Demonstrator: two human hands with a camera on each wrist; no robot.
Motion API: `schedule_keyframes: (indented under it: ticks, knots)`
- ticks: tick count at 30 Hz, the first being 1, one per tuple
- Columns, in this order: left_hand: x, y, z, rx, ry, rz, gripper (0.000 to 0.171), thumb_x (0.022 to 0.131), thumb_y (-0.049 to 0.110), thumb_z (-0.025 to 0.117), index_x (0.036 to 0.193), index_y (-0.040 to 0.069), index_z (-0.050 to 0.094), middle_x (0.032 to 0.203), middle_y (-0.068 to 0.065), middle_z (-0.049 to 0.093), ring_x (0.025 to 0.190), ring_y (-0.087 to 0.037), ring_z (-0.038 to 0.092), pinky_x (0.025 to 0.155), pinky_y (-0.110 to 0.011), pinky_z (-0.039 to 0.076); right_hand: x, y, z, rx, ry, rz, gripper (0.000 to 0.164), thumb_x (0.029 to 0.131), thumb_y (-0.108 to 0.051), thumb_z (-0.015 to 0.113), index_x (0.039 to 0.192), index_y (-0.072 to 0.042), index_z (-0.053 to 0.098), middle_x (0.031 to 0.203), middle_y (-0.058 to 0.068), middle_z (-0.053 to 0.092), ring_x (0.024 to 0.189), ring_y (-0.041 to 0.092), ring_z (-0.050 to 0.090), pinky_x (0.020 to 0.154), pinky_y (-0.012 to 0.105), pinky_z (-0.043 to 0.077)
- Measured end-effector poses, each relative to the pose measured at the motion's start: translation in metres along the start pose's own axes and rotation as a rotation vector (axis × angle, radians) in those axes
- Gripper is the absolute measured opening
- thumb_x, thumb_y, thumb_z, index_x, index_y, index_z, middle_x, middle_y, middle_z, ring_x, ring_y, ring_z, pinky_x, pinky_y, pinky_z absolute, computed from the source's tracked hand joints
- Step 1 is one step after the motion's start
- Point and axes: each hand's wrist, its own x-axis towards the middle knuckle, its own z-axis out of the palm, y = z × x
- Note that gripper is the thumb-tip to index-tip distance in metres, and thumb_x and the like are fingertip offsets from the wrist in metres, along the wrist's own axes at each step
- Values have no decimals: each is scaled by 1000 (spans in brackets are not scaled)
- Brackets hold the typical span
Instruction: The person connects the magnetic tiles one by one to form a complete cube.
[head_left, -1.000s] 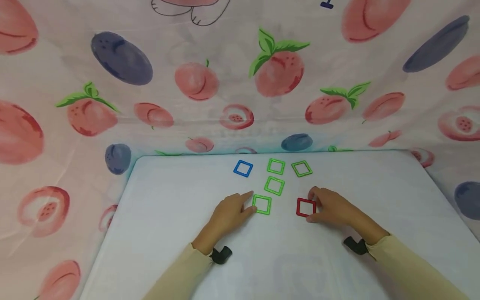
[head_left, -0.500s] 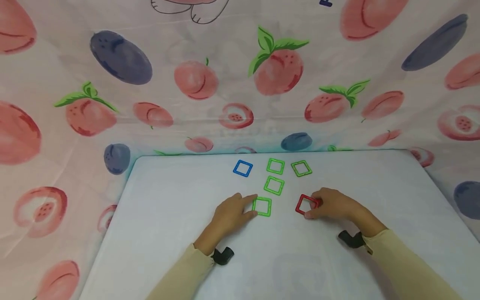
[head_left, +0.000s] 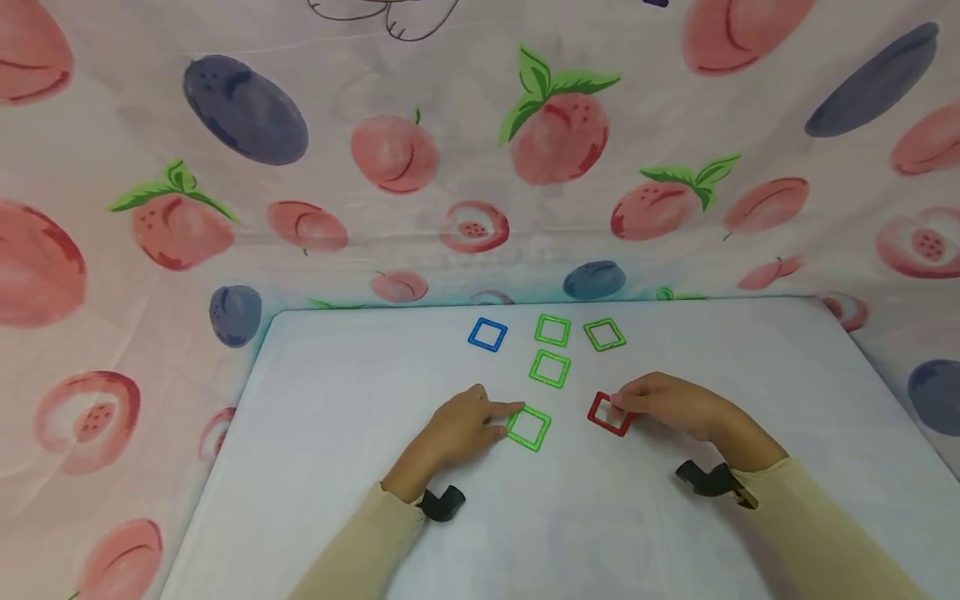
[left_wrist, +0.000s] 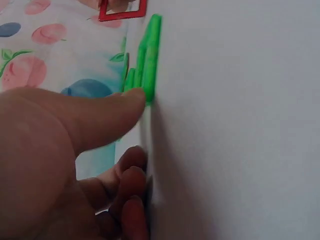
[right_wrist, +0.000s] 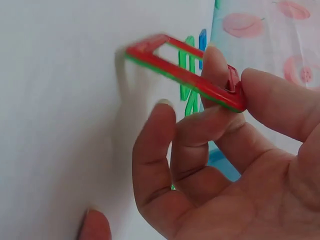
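My right hand (head_left: 686, 408) pinches a red square frame (head_left: 594, 405), likely a plastic building tile, by its near corner between thumb and fingers. In the right wrist view the red frame (right_wrist: 180, 75) is tilted off the table, and green shows along its lower edge. My left hand (head_left: 459, 429) touches a green square frame (head_left: 544, 433) lying on the table, its index finger stretched to the top corner and its thumb by the left corner. In the left wrist view the thumb meets the end of the green frame (left_wrist: 152, 55); the other fingers bend loosely.
Beyond the hands lie a green frame (head_left: 566, 374), a second green frame (head_left: 567, 333), a darker green frame (head_left: 618, 330) and a blue frame (head_left: 502, 339). They rest on a white table (head_left: 337, 400), backed by a fruit-print cloth (head_left: 315, 275).
The green frame at my left hand has turned and shifted toward me. The red frame has turned in my right hand, whose grip has moved to its corner. The other frames stay put.
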Motion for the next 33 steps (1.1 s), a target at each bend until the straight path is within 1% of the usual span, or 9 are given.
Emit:
schedule_keyframes:
  ticks: [2, 4, 6, 9, 13, 18, 23, 30, 33]
  knots:
    - [0, 0, -1, -10, -15, 1, 47, 99, 34, 68, 144, 36, 58, 86, 0, 48, 70, -15, 41, 59, -26, 31, 0, -2, 1, 15, -6, -18, 30, 103, -31, 61, 105, -6, 77, 107, 7, 66, 109, 25, 51, 92, 40, 42]
    - [0, 1, 0, 12, -12, 0, 49, 98, 38, 68, 146, 35, 56, 86, 0, 47, 70, -15, 40, 59, -26, 30, 2, -4, 3, 29, -16, -46, 31, 103, -32, 61, 106, -4, 76, 108, 9, 67, 107, 25, 54, 92, 39, 44]
    - [1, 4, 2, 43, 5, -5, 51, 97, 41, 69, 146, 35, 56, 86, -1, 46, 71, -15, 39, 59, -26, 30, 3, -6, 6, 40, -29, -71, 32, 103, -31, 61, 106, -2, 75, 107, 10, 68, 104, 25, 57, 92, 38, 45]
    - [2, 7, 5, 74, 41, -20, 47, 97, 38, 70, 142, 34, 60, 85, -3, 45, 71, -16, 38, 58, -26, 29, 7, -10, 10, 48, -48, -99, 32, 104, -30, 60, 105, -1, 74, 104, 10, 67, 99, 23, 57, 90, 37, 44]
    - [1, 10, 6, 60, 57, -23, 39, 99, 28, 67, 137, 36, 64, 83, -3, 44, 70, -16, 36, 57, -27, 28, 9, -18, 17, 41, -62, -110, 31, 104, -28, 60, 102, 0, 73, 96, 10, 63, 93, 23, 52, 82, 35, 42]
    - [-1, 8, 3, 54, 41, 19, 36, 101, 21, 64, 134, 38, 66, 81, -2, 42, 69, -16, 33, 59, -25, 27, 12, -27, 26, 65, -82, -122, 32, 106, -25, 57, 99, 4, 70, 89, 9, 64, 84, 21, 52, 71, 30, 40]
    - [0, 5, -1, 43, 28, 55, 37, 102, 19, 63, 135, 36, 65, 81, 0, 43, 67, -14, 33, 59, -23, 27, 17, -34, 35, 68, -65, -109, 31, 105, -24, 58, 97, 1, 72, 83, 7, 61, 77, 20, 48, 64, 27, 36]
    - [0, 2, -5, -33, 16, 15, 34, 100, 16, 67, 131, 30, 69, 82, 1, 48, 65, -13, 39, 57, -22, 30, 24, -41, 47, 76, -60, -117, 29, 105, -23, 59, 96, 0, 74, 78, 6, 55, 70, 19, 44, 60, 25, 33]
    - [-1, 3, -8, -41, 14, 16, 34, 99, 14, 67, 130, 29, 70, 82, 1, 49, 64, -13, 39, 56, -22, 30, 26, -46, 50, 73, -62, -116, 30, 105, -23, 59, 95, 0, 74, 75, 5, 53, 68, 18, 43, 59, 25, 33]
